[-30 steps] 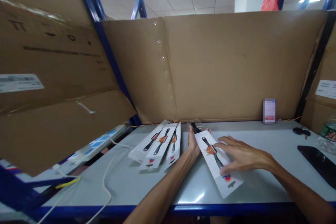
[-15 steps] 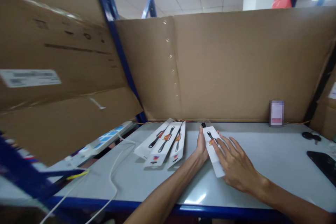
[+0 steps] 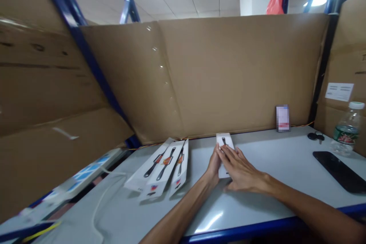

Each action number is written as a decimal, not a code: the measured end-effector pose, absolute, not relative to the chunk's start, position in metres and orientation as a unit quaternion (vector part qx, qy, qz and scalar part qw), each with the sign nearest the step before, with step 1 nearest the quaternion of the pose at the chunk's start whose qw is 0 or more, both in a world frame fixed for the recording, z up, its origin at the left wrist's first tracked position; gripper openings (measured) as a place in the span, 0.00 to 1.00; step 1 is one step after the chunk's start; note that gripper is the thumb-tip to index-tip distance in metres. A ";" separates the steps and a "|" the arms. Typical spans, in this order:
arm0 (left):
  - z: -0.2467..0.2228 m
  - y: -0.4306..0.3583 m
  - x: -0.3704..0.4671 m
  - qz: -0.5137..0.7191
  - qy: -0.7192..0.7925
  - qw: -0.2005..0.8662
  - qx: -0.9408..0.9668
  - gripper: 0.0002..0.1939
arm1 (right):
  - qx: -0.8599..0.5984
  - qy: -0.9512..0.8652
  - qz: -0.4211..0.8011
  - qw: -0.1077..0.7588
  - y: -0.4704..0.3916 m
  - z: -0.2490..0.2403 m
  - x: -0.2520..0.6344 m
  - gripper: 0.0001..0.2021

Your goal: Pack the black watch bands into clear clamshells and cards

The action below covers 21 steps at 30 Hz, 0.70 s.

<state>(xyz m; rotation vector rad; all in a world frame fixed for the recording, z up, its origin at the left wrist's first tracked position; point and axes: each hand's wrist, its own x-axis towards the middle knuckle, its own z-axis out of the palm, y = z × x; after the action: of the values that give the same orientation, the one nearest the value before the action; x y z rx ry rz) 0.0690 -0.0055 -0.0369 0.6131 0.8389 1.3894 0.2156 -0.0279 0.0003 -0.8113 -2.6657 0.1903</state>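
Note:
A white box (image 3: pixel 223 173) with a printed dark-handled tool lies on the grey table, its far end near the cardboard wall. My left hand (image 3: pixel 213 163) is against the box's left side, its fingers partly hidden by the box and the other hand. Across the top of the box rests my right hand (image 3: pixel 243 169), fingers stretched out and flat. To the left, three similar white packages (image 3: pixel 164 167) with pictures of black-handled tools lie fanned out, overlapping each other.
A white power strip (image 3: pixel 91 171) with cables runs along the table's left edge. On the right are a black phone (image 3: pixel 340 171), keys (image 3: pixel 316 136) and a water bottle (image 3: pixel 346 131). A screen device (image 3: pixel 283 118) leans on the cardboard wall (image 3: pixel 228 72).
The view has turned right, bringing the bottle into sight. The box is now more upright in the picture, and a dark handle seen beyond it before no longer shows. My right hand lies flatter over it.

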 end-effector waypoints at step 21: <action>-0.016 0.001 0.071 0.514 0.476 0.454 0.551 0.40 | -0.544 -0.741 0.311 0.243 0.064 -0.021 0.244 0.23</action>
<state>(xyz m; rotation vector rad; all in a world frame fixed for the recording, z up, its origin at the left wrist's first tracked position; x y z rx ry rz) 0.0707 0.0007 -0.0161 1.3591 1.1758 1.2675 0.2443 0.0638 -0.0212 -1.4858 -2.0240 0.8493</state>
